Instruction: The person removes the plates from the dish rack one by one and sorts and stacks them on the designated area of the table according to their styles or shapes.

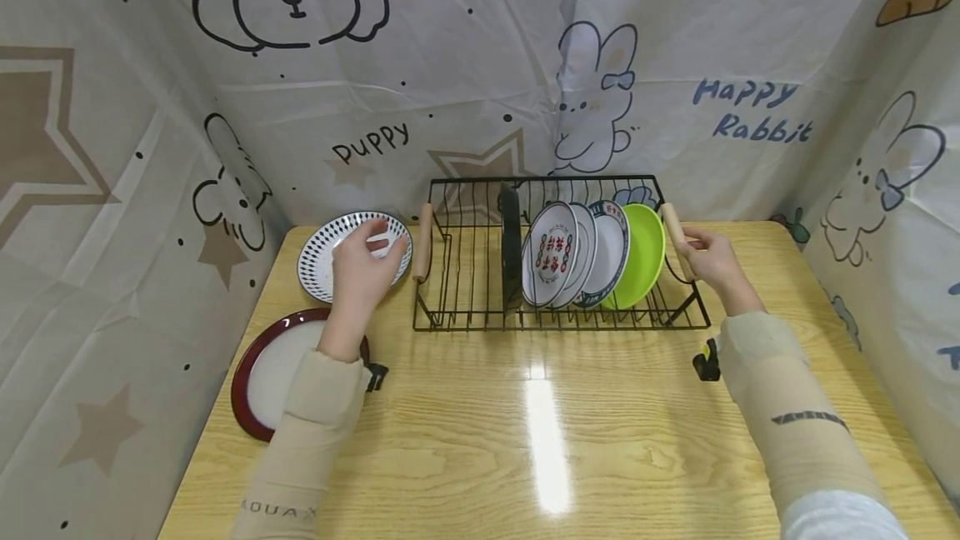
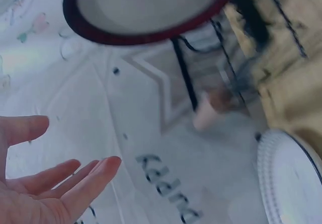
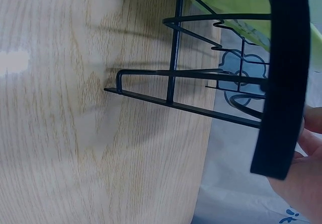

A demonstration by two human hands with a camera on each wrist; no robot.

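My left hand [image 1: 363,269] hovers over a white plate with a black-patterned rim [image 1: 315,269], fingers loosely bent and nothing between them. The left wrist view shows the same hand [image 2: 55,194] with thumb and fingers apart. At the rack's right end, my right hand [image 1: 712,258] holds the pale wooden handle [image 1: 673,227] of a black wire dish rack [image 1: 465,327]. Part of that hand [image 3: 304,183] is hidden behind a dark bar in the right wrist view. Standing in the rack are a black plate [image 1: 511,248], several white patterned dishes [image 1: 553,255] and a lime-green plate [image 1: 643,257].
A maroon-rimmed plate [image 1: 281,382] lies on the wooden table [image 1: 465,440], partly covered by my left forearm. Printed cloth [image 1: 480,48] walls the table at the back and both sides. The rack's left wooden handle [image 1: 424,242] stands beside the patterned plate.
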